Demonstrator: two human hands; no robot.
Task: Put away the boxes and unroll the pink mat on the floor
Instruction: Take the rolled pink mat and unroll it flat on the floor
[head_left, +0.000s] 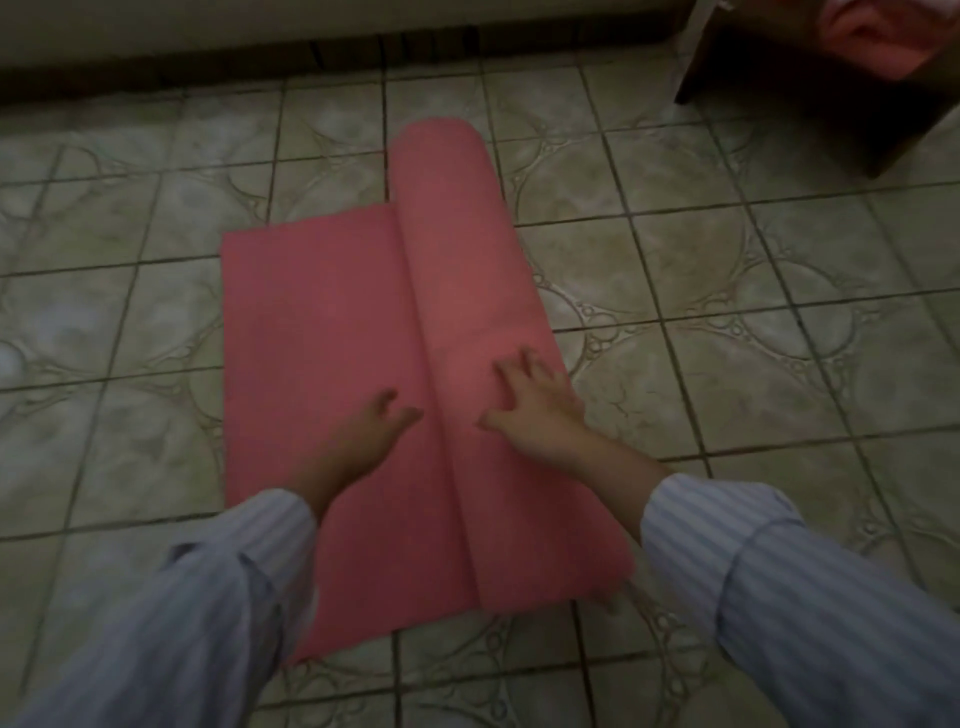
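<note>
Unrolling underway: right hand (537, 402), fingers spread, presses the pink mat (322, 364) roll; left hand (371, 434) relaxed beside it; next, push rightward.

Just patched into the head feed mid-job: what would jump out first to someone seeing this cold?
The pink mat dominates the middle of the tiled floor, partly unrolled: a flat stretch on the left, the remaining roll along its right side. The right hand rests spread on the roll near its close end, while the left hand lies on the flat part beside it. At top right stands a dark box with something pink inside.
</note>
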